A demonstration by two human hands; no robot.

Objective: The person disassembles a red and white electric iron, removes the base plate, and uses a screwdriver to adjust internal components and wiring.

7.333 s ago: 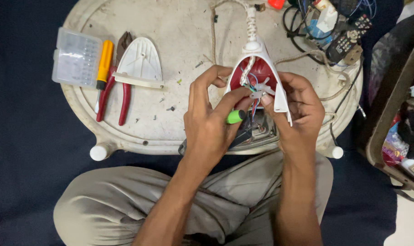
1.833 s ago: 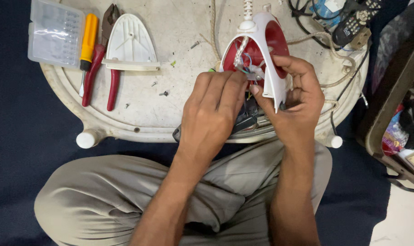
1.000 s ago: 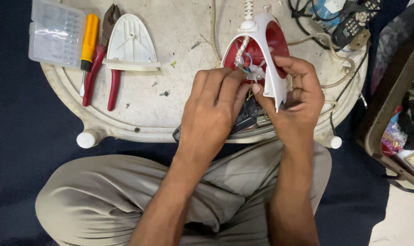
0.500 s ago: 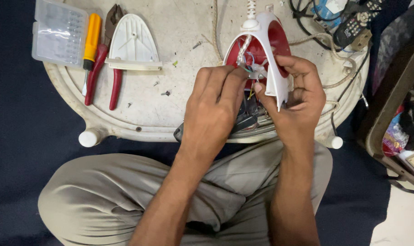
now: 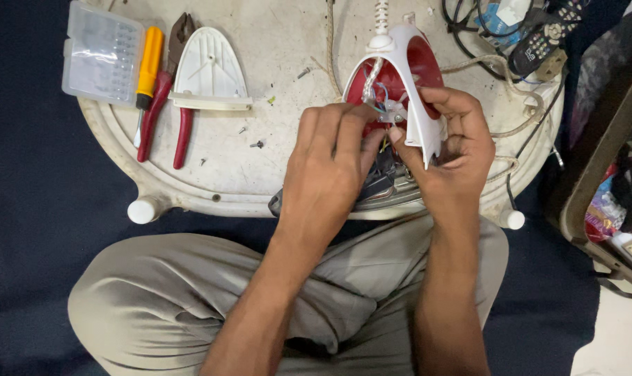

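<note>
An opened clothes iron (image 5: pixel 417 66), a white shell with a red inside, stands tilted on a white plastic table (image 5: pixel 281 42) above its metal soleplate (image 5: pixel 399 193). My left hand (image 5: pixel 330 167) reaches into the shell, its fingertips pinched at the small bundle of wires (image 5: pixel 384 108). Around the shell's right edge curls my right hand (image 5: pixel 452 143), with the thumb pressed next to the wires. What the left fingertips grip is partly hidden.
A loose white iron cover (image 5: pixel 208 69), red-handled pliers (image 5: pixel 164 111), a yellow-handled screwdriver (image 5: pixel 149 66) and a clear plastic box (image 5: pixel 104 52) lie at the table's left. Small screws (image 5: pixel 257 144) are scattered mid-table. Cables and a remote control (image 5: pixel 546 38) sit at the back right.
The green-handled tool seen in my left hand 7.3 s ago is no longer visible. Over the last second both hands stay at the wires, shifting only slightly.
</note>
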